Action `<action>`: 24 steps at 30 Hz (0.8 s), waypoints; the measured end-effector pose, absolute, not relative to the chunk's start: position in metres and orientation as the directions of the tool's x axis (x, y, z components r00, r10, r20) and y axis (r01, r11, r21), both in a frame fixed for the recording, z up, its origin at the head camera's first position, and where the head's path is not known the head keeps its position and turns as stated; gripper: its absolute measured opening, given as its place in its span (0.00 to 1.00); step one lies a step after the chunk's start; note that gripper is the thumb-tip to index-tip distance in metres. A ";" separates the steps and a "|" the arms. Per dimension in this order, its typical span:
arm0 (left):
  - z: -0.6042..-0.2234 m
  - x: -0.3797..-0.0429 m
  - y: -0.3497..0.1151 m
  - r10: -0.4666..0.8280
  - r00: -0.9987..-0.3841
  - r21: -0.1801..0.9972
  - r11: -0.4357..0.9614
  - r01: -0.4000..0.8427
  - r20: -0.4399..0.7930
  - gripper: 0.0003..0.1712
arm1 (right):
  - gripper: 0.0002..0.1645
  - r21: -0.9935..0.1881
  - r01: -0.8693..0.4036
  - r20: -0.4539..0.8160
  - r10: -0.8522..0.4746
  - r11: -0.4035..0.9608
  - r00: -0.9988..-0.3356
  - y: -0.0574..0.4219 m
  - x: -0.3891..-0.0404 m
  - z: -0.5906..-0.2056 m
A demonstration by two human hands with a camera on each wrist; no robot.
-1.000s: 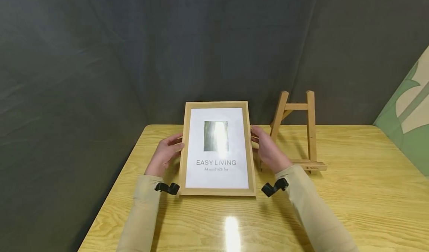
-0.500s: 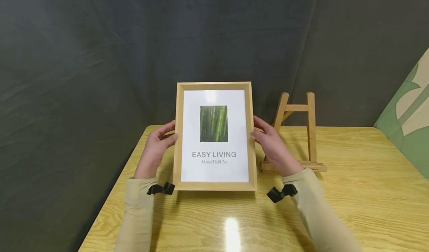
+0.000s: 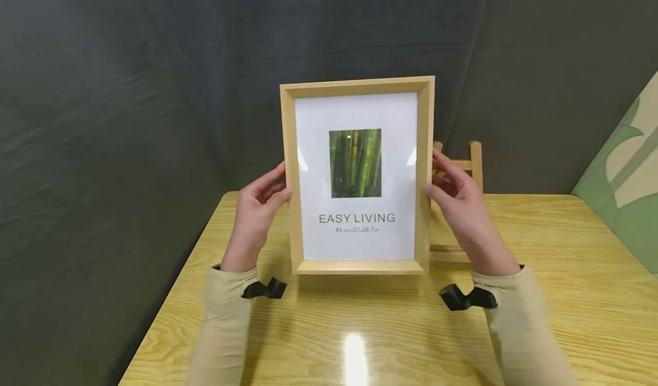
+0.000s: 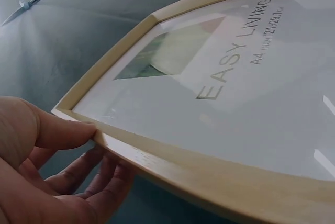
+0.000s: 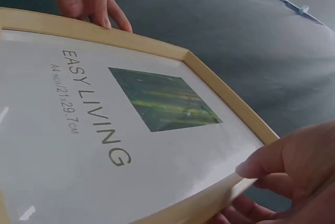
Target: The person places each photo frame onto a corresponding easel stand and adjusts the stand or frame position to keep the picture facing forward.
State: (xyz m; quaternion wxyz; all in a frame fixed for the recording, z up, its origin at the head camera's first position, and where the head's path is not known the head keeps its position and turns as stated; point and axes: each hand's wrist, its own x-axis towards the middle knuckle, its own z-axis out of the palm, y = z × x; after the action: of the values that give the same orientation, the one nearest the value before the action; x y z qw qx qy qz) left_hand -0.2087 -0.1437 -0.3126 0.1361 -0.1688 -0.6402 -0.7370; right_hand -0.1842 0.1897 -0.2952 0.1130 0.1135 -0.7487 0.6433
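Observation:
A light wooden picture frame (image 3: 360, 266) is held upright above the table, its front toward me. Behind its glazing a white sheet carries a green bamboo picture (image 3: 356, 163) and the words "EASY LIVING". My left hand (image 3: 258, 209) grips the left side, thumb at the front edge and fingers behind, as the left wrist view shows too. On the opposite side, my right hand (image 3: 465, 209) pinches the edge the same way, with its thumb (image 5: 261, 161) on the front rim. A small wooden easel (image 3: 476, 163) stands behind the right hand, mostly hidden by the frame and hand.
The wood-grain table (image 3: 349, 323) reflects a bright light near its front. A dark grey cloth (image 3: 154, 89) hangs behind and along the left. At the far right is a green and beige leaf-patterned panel (image 3: 627, 175).
Both hands have raised the picture frame from low over the table and tipped it more upright. In the last half second it also moved right, so it now covers much of the easel.

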 end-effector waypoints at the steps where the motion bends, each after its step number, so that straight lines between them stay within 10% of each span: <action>1: -0.311 -0.209 -0.140 0.018 -0.900 0.891 -0.148 0.428 0.435 0.28 | 0.36 -0.933 -0.324 0.327 -0.008 0.157 -0.945 0.193 -0.184 -0.294; 10: -0.320 -0.222 -0.096 0.031 -0.836 0.829 -0.149 0.538 0.548 0.27 | 0.37 -0.913 -0.310 0.358 0.156 0.266 -0.921 0.222 -0.186 -0.294; 24: -0.324 -0.235 -0.043 0.101 -0.793 0.798 -0.134 0.587 0.600 0.27 | 0.36 -0.935 -0.346 0.354 0.278 0.081 -0.893 0.273 -0.199 -0.307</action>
State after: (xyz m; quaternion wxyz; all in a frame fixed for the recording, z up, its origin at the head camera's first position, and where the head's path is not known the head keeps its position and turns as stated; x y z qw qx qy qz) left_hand -0.2350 -0.0430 -0.3237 0.1731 -0.2709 -0.6349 -0.7025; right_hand -0.1989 0.2731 -0.3068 0.2301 0.0242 -0.6982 0.6775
